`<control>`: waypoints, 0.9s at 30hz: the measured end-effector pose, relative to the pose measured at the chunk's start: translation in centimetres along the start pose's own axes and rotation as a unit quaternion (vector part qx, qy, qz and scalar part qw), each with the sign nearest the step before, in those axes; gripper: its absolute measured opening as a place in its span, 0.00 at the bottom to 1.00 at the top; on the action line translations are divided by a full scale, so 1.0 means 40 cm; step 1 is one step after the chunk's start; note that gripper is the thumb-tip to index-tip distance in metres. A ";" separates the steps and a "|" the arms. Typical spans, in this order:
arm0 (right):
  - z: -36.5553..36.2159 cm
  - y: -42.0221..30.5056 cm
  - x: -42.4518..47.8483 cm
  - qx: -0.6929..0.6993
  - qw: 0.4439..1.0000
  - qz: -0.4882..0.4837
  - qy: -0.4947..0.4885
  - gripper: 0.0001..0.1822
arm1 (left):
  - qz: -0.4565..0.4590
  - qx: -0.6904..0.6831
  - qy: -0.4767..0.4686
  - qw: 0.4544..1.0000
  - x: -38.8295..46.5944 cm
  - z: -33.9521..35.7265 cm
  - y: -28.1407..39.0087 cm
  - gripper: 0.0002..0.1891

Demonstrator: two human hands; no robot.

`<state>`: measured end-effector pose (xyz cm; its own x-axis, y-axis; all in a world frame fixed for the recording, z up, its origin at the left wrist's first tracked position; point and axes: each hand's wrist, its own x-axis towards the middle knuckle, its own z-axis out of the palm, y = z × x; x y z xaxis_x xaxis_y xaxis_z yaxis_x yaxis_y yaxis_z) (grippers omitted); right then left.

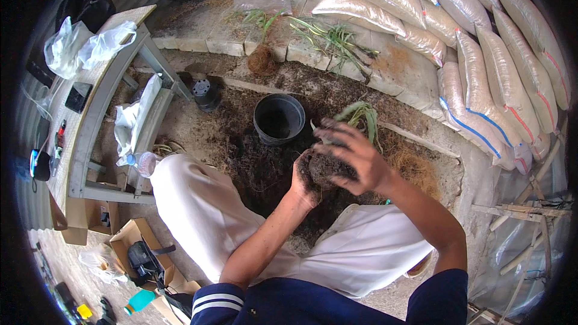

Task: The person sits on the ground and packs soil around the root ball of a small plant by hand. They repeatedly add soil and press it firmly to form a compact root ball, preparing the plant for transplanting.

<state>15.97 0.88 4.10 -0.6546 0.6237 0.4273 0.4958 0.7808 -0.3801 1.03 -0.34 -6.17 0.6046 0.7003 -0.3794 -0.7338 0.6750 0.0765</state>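
Between my two hands is a dark clump of soil (pixel 326 169), with the strappy leaves of a green plant (pixel 364 119) beyond it. My left hand (pixel 303 179) cups the clump from below and the left side. Over its top and right side lies my right hand (pixel 356 153), its fingers spread and soil-covered, slightly blurred. Whether the plant is rooted in this clump is hidden by the hand. A black plastic plant pot (pixel 279 118) stands upright just beyond my hands, with dark soil visible inside. Loose dark soil (pixel 257 162) covers the ground around the pot.
A smaller black pot (pixel 206 95) stands upside down at left. A plant with a round fibrous root ball (pixel 262 59) and a pile of cut leafy plants (pixel 336 40) lie beyond. Coconut fibre (pixel 413 169) is at right, filled sacks (pixel 478 54) upper right, a wooden bench (pixel 146 131) left.
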 end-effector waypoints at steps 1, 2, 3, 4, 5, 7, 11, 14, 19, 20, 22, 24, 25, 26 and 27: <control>0.023 -0.003 -0.003 0.007 1.000 -0.024 -0.007 0.23 | -0.004 -0.005 0.005 1.000 -0.004 -0.002 -0.004 0.21; 0.048 -0.011 -0.010 -0.027 0.999 -0.037 0.007 0.16 | -0.009 -0.010 0.009 1.000 -0.007 -0.004 -0.009 0.20; 0.074 -0.015 -0.022 -0.027 0.998 -0.029 0.040 0.14 | -0.004 -0.023 -0.017 1.000 -0.002 -0.026 -0.013 0.19; 0.092 -0.020 -0.036 -0.032 0.997 -0.019 0.073 0.13 | -0.003 -0.035 -0.045 0.998 0.014 -0.050 -0.016 0.19; 0.104 -0.026 -0.042 -0.038 0.994 -0.009 0.105 0.11 | -0.002 -0.047 -0.074 0.996 0.026 -0.073 -0.023 0.18; 0.118 -0.027 -0.047 -0.037 0.992 -0.009 0.124 0.08 | -0.001 -0.068 -0.040 0.997 0.018 -0.060 -0.036 0.16; 0.139 -0.008 -0.061 -0.025 0.994 -0.006 0.109 0.09 | -0.013 -0.103 -0.097 0.990 0.032 -0.115 -0.038 0.17; 0.112 -0.005 -0.041 -0.006 0.996 -0.020 0.082 0.13 | -0.004 -0.088 -0.079 0.993 0.010 -0.066 -0.016 0.17; -0.021 -0.040 0.031 0.005 0.999 0.000 0.043 0.22 | 0.031 -0.002 0.015 0.999 -0.046 0.074 0.006 0.17; -0.027 -0.023 0.018 0.014 0.999 0.029 0.029 0.25 | 0.026 -0.015 0.004 1.000 -0.044 0.075 0.007 0.17; -0.039 -0.023 0.025 -0.023 0.999 0.033 0.024 0.24 | 0.015 -0.041 -0.015 0.999 -0.045 0.074 0.008 0.18; -0.047 -0.027 0.024 -0.053 0.998 0.045 0.012 0.23 | -0.013 -0.099 -0.103 0.990 -0.037 0.050 0.012 0.21; -0.049 -0.030 0.025 -0.061 0.997 0.044 0.008 0.22 | -0.006 -0.096 -0.113 0.989 -0.029 0.033 0.009 0.21; -0.052 -0.034 0.028 -0.070 0.997 0.043 0.004 0.21 | 0.002 -0.094 -0.123 0.988 -0.022 0.017 0.006 0.21; -0.053 -0.035 0.028 -0.078 0.996 0.042 0.000 0.20 | 0.009 -0.091 -0.133 0.987 -0.020 0.020 0.004 0.21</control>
<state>15.77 0.58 6.85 -0.6066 0.6875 0.3991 0.6324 0.7216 -0.2818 0.66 -0.61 -5.10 0.6336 0.7641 -0.1217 -0.7737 0.6262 -0.0960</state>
